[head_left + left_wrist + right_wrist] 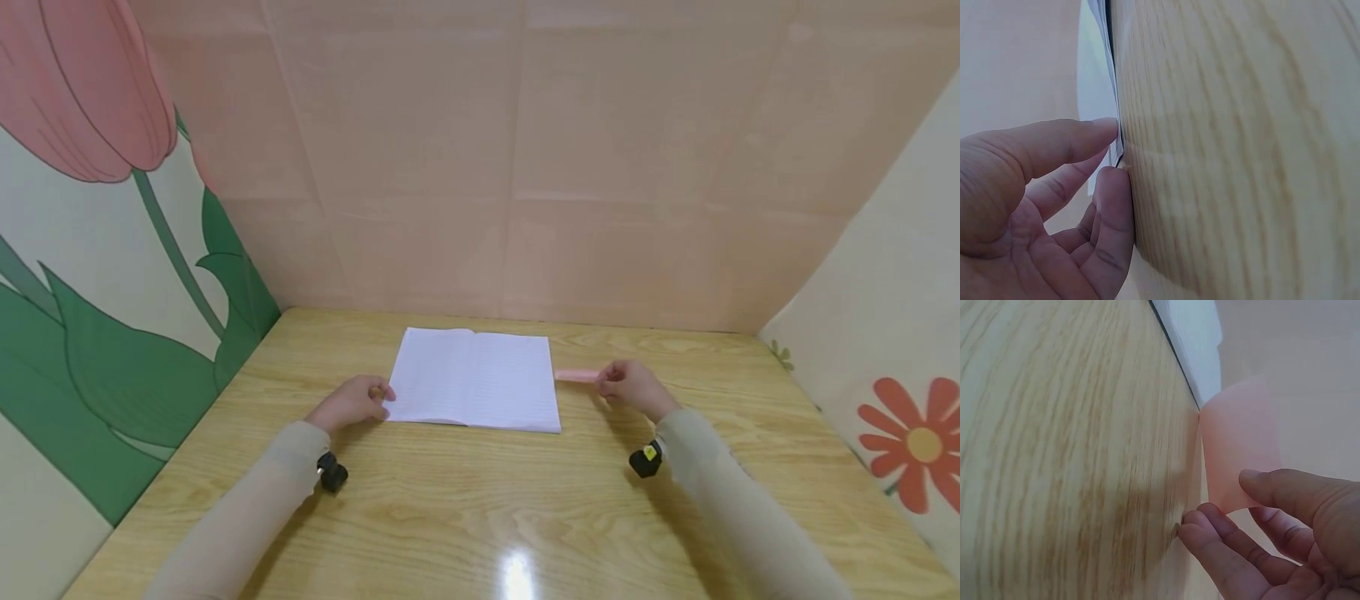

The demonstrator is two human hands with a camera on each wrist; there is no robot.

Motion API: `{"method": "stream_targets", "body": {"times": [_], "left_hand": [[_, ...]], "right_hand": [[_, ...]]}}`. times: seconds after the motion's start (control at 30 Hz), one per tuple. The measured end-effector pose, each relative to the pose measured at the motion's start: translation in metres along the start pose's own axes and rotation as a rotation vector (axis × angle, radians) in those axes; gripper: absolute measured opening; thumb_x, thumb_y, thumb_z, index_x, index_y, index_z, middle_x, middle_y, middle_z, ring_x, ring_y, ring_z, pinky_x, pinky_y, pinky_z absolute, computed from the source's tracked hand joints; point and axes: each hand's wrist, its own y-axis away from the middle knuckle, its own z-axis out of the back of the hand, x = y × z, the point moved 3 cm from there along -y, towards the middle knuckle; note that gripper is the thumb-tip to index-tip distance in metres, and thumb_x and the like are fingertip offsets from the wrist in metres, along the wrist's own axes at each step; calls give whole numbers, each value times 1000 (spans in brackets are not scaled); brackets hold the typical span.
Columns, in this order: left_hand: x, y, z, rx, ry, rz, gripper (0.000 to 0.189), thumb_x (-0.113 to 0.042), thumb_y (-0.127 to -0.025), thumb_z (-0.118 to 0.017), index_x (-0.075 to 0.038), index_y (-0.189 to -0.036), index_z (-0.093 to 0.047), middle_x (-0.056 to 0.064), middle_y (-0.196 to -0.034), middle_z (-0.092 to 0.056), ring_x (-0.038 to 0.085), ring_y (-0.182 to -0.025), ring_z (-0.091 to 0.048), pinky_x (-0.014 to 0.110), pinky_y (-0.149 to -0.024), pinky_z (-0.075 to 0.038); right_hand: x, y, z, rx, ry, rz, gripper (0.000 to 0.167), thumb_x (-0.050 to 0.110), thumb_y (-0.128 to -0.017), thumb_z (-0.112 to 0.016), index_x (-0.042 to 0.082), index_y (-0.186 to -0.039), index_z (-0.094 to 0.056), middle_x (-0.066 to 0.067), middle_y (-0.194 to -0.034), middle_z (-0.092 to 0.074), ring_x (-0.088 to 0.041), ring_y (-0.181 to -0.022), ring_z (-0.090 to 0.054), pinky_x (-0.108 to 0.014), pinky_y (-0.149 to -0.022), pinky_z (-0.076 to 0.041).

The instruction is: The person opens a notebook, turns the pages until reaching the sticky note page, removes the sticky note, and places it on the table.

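An open notebook (pixel 435 375) with white lined pages lies flat on the wooden table. At its lower left corner, the person's left hand (pixel 358 402) holds the edge, with the thumb (pixel 1100 130) against the paper and the fingers curled beside it. To the right of the notebook, the right hand (pixel 632 387) pinches a pink sticky note (pixel 1238 437) between thumb and fingers. That slip bends slightly and stands a little off the table in the right wrist view. Its far end is close to the notebook's right edge; whether they touch I cannot tell.
The wood-grain table (pixel 450 508) reaches back to a plain pinkish wall covering (pixel 517 167). Side panels show a large tulip (pixel 97 92) on the left and a red flower (pixel 924 445) on the right. Each wrist wears a small black camera.
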Motion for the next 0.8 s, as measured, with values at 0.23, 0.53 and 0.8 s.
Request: {"method": "stream_targets", "body": {"times": [0.23,0.53,0.8], "left_hand": [[0,1,0,3,5,2,23,-6,-81,-71,-6,-104,-65,5,-82,-52,18,-73,-48,28,-66,-40],[2,0,0,14,20,-14,24,-4,-81,-71,-6,-104,-64,5,-79,-50,17,-67,-48,27,-62,-42],[2,0,0,11,22,-8,25,-4,-80,-71,-6,-104,-64,5,-79,-50,17,-69,-48,27,-62,-42]], "right_hand": [[0,0,-1,-3,44,-2,17,4,-91,-62,-8,-103,-58,-26,-105,-65,-24,-87,-66,-35,-77,-57],[-1,1,1,15,109,-58,23,11,-88,-69,-1,-105,-58,-21,-112,-62,-23,-91,-61,-35,-79,-55],[-3,0,2,24,140,-88,30,15,-86,-73,3,-108,-57,-18,-115,-60,-25,-94,-58,-34,-82,-54]]}}
